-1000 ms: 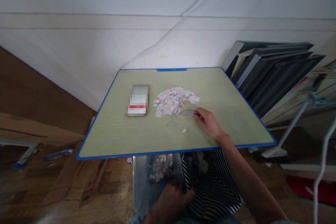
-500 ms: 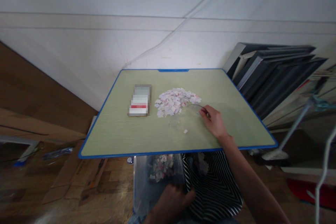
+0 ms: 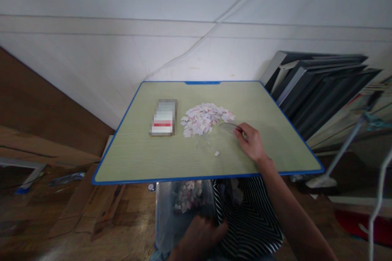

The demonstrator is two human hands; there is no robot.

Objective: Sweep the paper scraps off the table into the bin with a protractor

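Observation:
My right hand (image 3: 249,140) is closed on a slim, curved pair of tweezers (image 3: 228,125), resting over the right half of the green board. The tips point left, close to the right edge of a pile of small white and pinkish paper pieces (image 3: 203,119). One loose paper piece (image 3: 217,153) lies nearer the front, beside a few faint, hard-to-make-out bits. Below the front edge, my left hand (image 3: 197,234) hangs low by a clear plastic bin, dim and blurred, its thumb held apart and nothing visible in it.
The green tabletop (image 3: 128,159) has a blue rim. A pixelated rectangular object (image 3: 163,117) lies on its left. Beneath stand the clear bin (image 3: 165,216), with paper pieces inside, and a black-and-white striped bag (image 3: 251,220). Dark panels (image 3: 321,89) lean at the right.
Almost nothing differs. My right hand and the tweezers have shifted very slightly to the right; the pile and my left hand look the same.

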